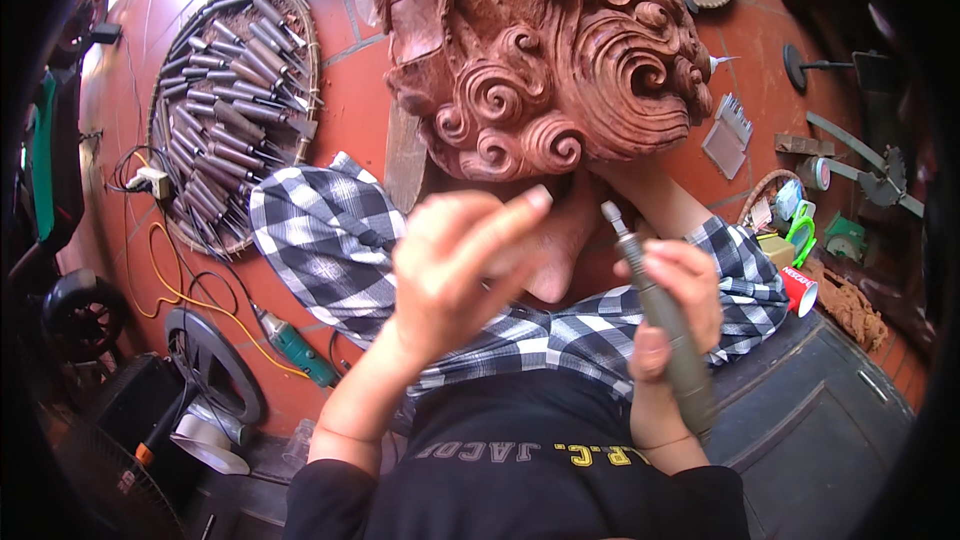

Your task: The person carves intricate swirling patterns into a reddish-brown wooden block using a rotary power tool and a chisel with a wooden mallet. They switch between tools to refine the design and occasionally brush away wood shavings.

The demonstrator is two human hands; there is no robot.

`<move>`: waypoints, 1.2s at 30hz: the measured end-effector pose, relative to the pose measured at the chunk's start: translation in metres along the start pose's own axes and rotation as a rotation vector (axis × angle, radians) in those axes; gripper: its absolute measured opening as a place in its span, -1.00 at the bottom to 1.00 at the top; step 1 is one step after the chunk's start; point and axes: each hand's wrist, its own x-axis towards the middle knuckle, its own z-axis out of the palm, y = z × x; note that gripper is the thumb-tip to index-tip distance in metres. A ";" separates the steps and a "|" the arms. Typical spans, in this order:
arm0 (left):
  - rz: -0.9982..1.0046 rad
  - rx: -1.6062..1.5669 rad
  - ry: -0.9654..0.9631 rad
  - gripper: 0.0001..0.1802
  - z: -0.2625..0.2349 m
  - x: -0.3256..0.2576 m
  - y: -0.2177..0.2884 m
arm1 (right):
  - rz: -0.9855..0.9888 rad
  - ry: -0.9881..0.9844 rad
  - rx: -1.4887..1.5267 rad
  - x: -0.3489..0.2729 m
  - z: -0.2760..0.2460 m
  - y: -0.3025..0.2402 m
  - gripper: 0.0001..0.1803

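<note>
Red tiled floor, workshop. Carved wooden sculpture: far centre, scrollwork deeply cut, apparently well advanced; the lower edge looks plainer. Left hand: open, fingers against that edge. Right hand: gripping rotary carving tool, bit raised just below the carving. Chisel basket: far left.

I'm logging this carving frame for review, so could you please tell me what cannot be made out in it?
Head view only:
- Lower edge of the wood carving: hidden behind the left hand.
- Bit of the rotary tool in the right hand: too small to tell its shape, or whether it touches the wood.
- Carving's top: cut off by the upper edge.
- Chisels in the woven tray: tips too small to tell apart.
- Picture corners: black from the fisheye rim.
</note>
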 end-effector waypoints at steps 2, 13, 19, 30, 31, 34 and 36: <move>-0.050 0.173 0.067 -0.41 0.002 -0.002 -0.022 | 0.064 0.156 0.275 0.000 0.001 0.006 -0.34; -0.472 -1.485 0.075 -0.43 -0.025 -0.039 0.046 | 0.036 0.282 0.376 -0.006 -0.016 -0.005 -0.70; 0.237 -2.581 -0.056 -0.21 0.008 -0.025 0.114 | -0.067 0.128 0.297 0.015 -0.003 -0.019 -0.66; 0.121 -1.969 -0.046 -0.59 -0.017 -0.047 0.053 | -0.112 -0.073 0.134 0.059 0.017 -0.037 -0.62; 0.047 -1.915 -0.024 -0.62 -0.011 -0.048 0.046 | -0.145 -0.096 0.094 0.069 0.015 -0.041 -0.63; -0.235 -2.002 -0.124 -0.69 0.009 -0.034 0.026 | -0.163 -0.202 0.071 0.102 0.004 -0.060 -0.65; -0.449 -2.139 -0.252 -0.69 0.014 -0.023 0.029 | -0.166 -0.265 0.036 0.118 0.003 -0.075 -0.65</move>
